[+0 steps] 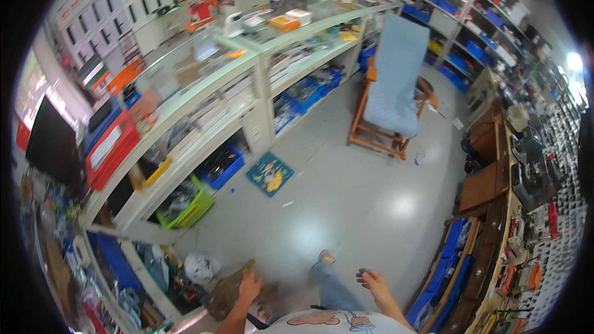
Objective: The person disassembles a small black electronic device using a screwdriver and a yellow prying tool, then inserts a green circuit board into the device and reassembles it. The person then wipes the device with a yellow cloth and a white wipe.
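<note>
My right hand (371, 279) hangs over the grey floor, its fingers loosely spread and nothing in them. On the other side, my left hand (250, 287) is somewhat blurred, with fingers loosely apart and no object visible in it. It appears in front of a brown cardboard box (228, 292); whether they touch I cannot tell. Between my hands, one leg in blue jeans (334, 287) is stretched forward on the floor. A white plastic bag (202, 268) lies to the left of the box.
A wooden chair with a blue cushion (396, 80) stands ahead. Glass-topped shelving (263, 80) with bins runs along the left. A printed mat (270, 174) lies beside it. Wooden drawers (479, 260) and a tool-laden bench (510, 235) line the right; storage racks (461, 25) stand at the back.
</note>
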Motion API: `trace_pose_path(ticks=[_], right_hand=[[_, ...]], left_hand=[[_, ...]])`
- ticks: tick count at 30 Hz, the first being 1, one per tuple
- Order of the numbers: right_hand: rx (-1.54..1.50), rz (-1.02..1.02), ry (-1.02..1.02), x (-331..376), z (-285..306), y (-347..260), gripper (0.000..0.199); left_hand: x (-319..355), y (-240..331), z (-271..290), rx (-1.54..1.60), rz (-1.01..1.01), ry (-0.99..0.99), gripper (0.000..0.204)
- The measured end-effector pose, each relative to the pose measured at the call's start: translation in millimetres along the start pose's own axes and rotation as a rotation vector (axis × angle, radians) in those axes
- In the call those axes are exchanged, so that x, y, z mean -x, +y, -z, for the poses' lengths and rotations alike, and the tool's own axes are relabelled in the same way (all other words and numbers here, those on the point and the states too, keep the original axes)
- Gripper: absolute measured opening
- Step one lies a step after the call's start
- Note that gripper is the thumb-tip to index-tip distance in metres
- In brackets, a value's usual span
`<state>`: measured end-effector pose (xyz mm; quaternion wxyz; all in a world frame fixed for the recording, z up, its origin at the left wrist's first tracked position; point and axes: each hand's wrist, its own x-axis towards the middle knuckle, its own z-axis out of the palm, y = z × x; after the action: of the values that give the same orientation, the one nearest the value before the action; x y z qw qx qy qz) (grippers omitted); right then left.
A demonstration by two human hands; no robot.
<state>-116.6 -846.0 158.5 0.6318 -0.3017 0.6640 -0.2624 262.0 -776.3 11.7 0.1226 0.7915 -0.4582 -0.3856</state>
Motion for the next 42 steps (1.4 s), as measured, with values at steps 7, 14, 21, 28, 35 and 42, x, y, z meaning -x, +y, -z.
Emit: trace_pose_path(ticks=[7, 14, 21, 28, 35, 42], right_hand=[[0.003, 0.206, 0.291, -90.0, 171.4, -78.1, 0.029], [0.059, 0.412, 0.481, -201.3, 255.7, -143.3, 0.019], [0.509, 0.072, 0.816, -329.7, 327.6, -202.0, 0.030], [0.679, -0.099, 0.792, -469.2, 436.7, -223.2, 0.033], [0.513, 0.408, 0.656, -720.3, 352.3, -520.2, 0.025], [0.241, 0.796, 0.505, -1047.6, 217.7, -849.1, 0.019]], left_hand=[[-103.7, 120.7, -29.9, -0.159, 0.035, -0.086, 0.040], [-175.9, 197.1, -18.2, -0.196, 0.137, -0.050, 0.027], [-304.8, 267.3, -24.3, -0.350, 0.172, -0.075, 0.026], [-504.1, 582.0, 58.8, -0.045, -0.374, 0.249, 0.026], [-630.3, 745.4, 184.7, -0.100, -0.617, 0.520, 0.032], [-879.7, 895.3, 241.3, -0.368, -0.652, 0.689, 0.045]])
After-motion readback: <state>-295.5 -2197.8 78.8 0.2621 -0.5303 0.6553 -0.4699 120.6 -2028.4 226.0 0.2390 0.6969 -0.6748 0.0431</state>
